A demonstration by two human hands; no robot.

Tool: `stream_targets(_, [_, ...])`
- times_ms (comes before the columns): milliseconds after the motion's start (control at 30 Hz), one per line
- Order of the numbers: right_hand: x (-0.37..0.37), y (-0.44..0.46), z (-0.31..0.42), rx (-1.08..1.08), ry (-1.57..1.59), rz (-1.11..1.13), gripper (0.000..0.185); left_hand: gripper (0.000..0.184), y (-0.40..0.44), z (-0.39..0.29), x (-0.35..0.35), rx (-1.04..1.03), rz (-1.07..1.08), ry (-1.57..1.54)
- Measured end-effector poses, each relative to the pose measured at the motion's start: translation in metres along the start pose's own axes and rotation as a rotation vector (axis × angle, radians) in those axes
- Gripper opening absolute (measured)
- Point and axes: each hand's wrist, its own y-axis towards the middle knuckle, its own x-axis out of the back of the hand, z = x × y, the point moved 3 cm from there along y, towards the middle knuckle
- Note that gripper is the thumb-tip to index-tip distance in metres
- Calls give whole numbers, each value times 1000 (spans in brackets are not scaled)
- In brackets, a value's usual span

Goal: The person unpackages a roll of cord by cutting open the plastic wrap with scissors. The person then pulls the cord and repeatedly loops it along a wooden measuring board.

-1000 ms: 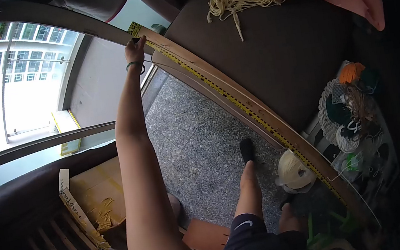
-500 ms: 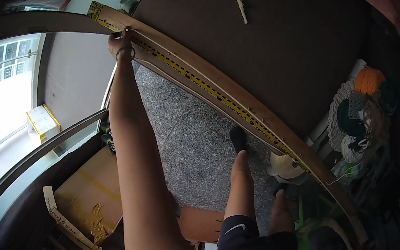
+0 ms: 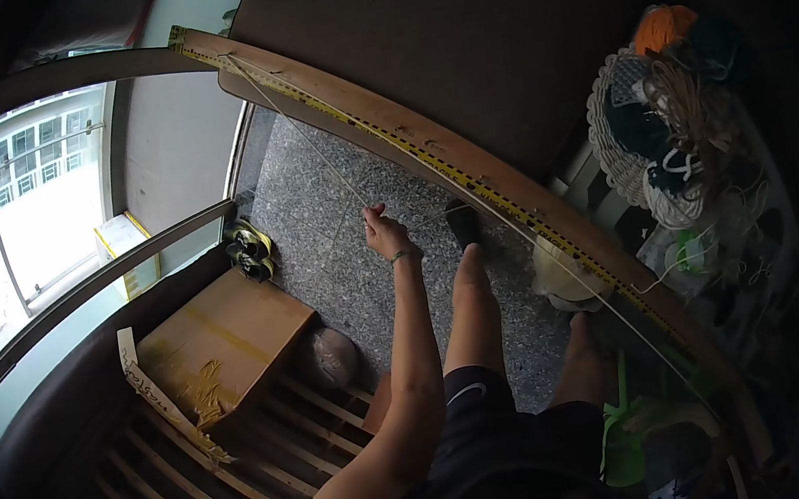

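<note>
My left hand (image 3: 382,234) is closed, its fingers pinching a thin pale cord (image 3: 310,145) above the speckled floor. From the fingers the cord rises to the far left end of a long wooden board (image 3: 339,96). Another stretch leads from the hand toward the board's middle. A yellow and black measuring strip (image 3: 384,133) lies along the board's near edge. Several small pegs or nails stand up from the wood. A line of cord also runs along the board toward the lower right. I cannot make out my right hand in the dim lower right.
A brown bench surface (image 3: 464,49) lies behind the board. Yarn and woven pieces (image 3: 661,129) are piled at the right. A taped cardboard box (image 3: 220,339) rests on wooden slats (image 3: 293,435) at left. Green plastic (image 3: 625,442) and a pale round object (image 3: 564,273) are near my legs.
My left hand has left the board's far end and moved down and right, drawing cord out over the floor. The head view has shifted a little.
</note>
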Motion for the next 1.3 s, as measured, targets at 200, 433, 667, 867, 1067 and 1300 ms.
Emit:
stream_targets(200, [112,22,102,146,839,-246,56,34,-154,55,50,-172,120,-54])
stream_targets(433, [125,0,49,191,1229,-214,40,31,-277,98,107,-277,197,-99])
stream_targets(667, [97,-3,21,186,1481,-401,40,26,-279,123,104,-146,360,-332])
stream_targets(867, [73,-20,-2,247,1479,-567,36,19,-296,36,98,-369,549,-397])
stream_targets(1067, [16,11,-42,108,1655,-711,34,24,-324,-7,168,-580,638,-257])
stream_targets(1300, [-72,112,-66,-55,1517,-322,57,30,-388,115,229,-487,455,-99])
